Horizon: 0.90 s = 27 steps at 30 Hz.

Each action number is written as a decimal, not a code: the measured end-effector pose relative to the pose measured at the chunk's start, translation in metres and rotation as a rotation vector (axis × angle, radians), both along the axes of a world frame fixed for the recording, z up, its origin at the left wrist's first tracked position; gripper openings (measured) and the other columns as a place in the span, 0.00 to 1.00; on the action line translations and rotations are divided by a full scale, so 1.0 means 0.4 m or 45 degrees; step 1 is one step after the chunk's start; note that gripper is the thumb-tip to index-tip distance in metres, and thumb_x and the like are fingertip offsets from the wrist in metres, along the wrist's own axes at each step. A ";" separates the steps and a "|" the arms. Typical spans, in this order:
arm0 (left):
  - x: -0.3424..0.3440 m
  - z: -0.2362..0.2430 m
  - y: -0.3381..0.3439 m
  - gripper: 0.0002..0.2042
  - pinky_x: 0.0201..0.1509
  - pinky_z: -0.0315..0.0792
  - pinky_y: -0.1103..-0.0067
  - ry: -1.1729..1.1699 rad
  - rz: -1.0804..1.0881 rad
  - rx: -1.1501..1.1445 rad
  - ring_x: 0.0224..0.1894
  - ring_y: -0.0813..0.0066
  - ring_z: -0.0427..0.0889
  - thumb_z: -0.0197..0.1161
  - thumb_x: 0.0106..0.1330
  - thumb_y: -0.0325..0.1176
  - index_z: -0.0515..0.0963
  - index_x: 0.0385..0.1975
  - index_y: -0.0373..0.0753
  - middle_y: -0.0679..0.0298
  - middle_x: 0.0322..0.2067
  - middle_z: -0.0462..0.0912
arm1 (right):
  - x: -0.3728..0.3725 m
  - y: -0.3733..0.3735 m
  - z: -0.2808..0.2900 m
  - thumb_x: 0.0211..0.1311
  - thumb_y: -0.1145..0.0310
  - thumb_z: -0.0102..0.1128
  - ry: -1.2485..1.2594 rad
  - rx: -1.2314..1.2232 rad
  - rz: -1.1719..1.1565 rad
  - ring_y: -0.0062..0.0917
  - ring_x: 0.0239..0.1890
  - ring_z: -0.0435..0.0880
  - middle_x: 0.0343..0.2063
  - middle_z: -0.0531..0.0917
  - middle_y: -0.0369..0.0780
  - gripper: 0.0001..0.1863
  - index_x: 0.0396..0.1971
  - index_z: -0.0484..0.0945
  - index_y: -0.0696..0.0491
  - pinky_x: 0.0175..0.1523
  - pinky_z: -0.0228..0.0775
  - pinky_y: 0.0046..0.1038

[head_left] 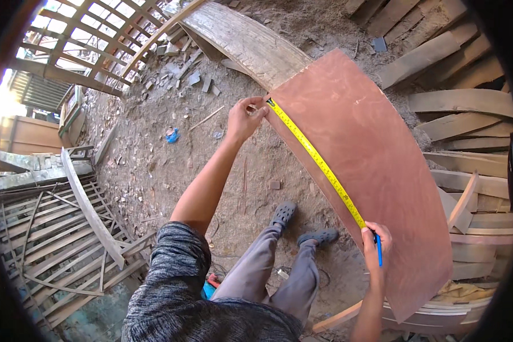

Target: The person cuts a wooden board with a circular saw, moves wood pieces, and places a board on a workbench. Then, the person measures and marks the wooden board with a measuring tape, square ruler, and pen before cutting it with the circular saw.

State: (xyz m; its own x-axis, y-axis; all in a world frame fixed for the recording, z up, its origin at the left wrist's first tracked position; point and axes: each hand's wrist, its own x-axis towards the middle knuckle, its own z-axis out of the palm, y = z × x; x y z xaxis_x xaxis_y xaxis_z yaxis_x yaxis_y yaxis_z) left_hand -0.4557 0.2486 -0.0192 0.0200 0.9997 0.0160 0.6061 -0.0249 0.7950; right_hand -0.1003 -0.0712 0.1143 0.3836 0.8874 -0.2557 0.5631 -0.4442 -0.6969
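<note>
Left hand (pixel 246 118) was set at the board's (pixel 376 154) far left corner, with the dark tip of the tape (pixel 319 162) pinched, as far as could be seen, between thumb and fingers. In the head view, the tape was laid along the board's left edge, probably so that side could be read straight off. Its near end was pinned under the right hand (pixel 385 236), where a blue pen (pixel 379 251) was gripped too, likely kept ready so nothing had to be let go. Where the rest of the tape went couldn't be told. The board's far end was lapped over a plank (pixel 251 43), seemingly for support off the ground (pixel 176 165). Pose-wise, the left arm was stretched forward, pretty much straight, and the right forearm was brought up from the lower edge, fingers curled. Both clogs (pixel 284 214) were planted left of the board, apparently for easy reach.
</note>
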 end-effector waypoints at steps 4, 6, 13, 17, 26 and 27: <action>-0.042 -0.005 0.020 0.22 0.44 0.78 0.74 -0.054 -0.029 -0.105 0.37 0.72 0.84 0.79 0.57 0.42 0.87 0.50 0.40 0.60 0.40 0.89 | -0.031 0.051 -0.011 0.60 0.72 0.66 -0.055 0.058 0.031 0.37 0.37 0.86 0.34 0.86 0.47 0.10 0.38 0.86 0.61 0.44 0.77 0.35; -0.045 0.004 0.022 0.23 0.43 0.77 0.74 -0.076 -0.025 -0.193 0.35 0.73 0.83 0.79 0.57 0.43 0.87 0.50 0.41 0.61 0.38 0.88 | -0.035 0.064 -0.027 0.60 0.72 0.66 -0.082 0.064 0.051 0.37 0.36 0.86 0.34 0.86 0.47 0.10 0.38 0.86 0.61 0.44 0.77 0.35; -0.038 0.024 0.016 0.24 0.42 0.76 0.75 0.031 0.038 -0.293 0.33 0.77 0.81 0.80 0.56 0.49 0.88 0.49 0.42 0.65 0.32 0.88 | -0.066 0.085 -0.059 0.60 0.70 0.67 -0.142 0.078 0.096 0.38 0.36 0.86 0.33 0.86 0.47 0.10 0.38 0.86 0.59 0.44 0.77 0.36; -0.041 0.014 0.007 0.25 0.42 0.76 0.77 -0.078 0.064 -0.329 0.34 0.79 0.80 0.80 0.56 0.50 0.88 0.49 0.41 0.66 0.32 0.87 | -0.073 0.087 -0.062 0.60 0.69 0.67 -0.153 0.042 0.091 0.39 0.36 0.86 0.34 0.86 0.47 0.11 0.38 0.86 0.59 0.44 0.77 0.37; -0.056 -0.027 0.016 0.27 0.46 0.76 0.76 -0.140 0.028 -0.191 0.37 0.78 0.79 0.79 0.58 0.51 0.87 0.51 0.39 0.65 0.40 0.87 | -0.081 0.088 -0.062 0.60 0.68 0.67 -0.175 0.016 0.103 0.40 0.37 0.86 0.33 0.86 0.47 0.11 0.39 0.86 0.58 0.44 0.77 0.38; -0.058 -0.026 0.014 0.27 0.46 0.76 0.76 -0.140 0.028 -0.190 0.37 0.78 0.79 0.79 0.58 0.51 0.87 0.51 0.39 0.65 0.40 0.87 | -0.085 0.090 -0.060 0.60 0.67 0.67 -0.171 0.008 0.101 0.40 0.37 0.86 0.33 0.86 0.47 0.12 0.39 0.86 0.58 0.44 0.77 0.38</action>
State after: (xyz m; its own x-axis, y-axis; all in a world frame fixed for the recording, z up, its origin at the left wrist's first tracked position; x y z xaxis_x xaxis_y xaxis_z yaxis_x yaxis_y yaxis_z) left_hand -0.4789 0.2543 -0.0294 0.0043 0.9913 -0.1313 0.5146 0.1104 0.8503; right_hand -0.1343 -0.0353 0.0902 0.3428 0.9176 -0.2014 0.6845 -0.3908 -0.6155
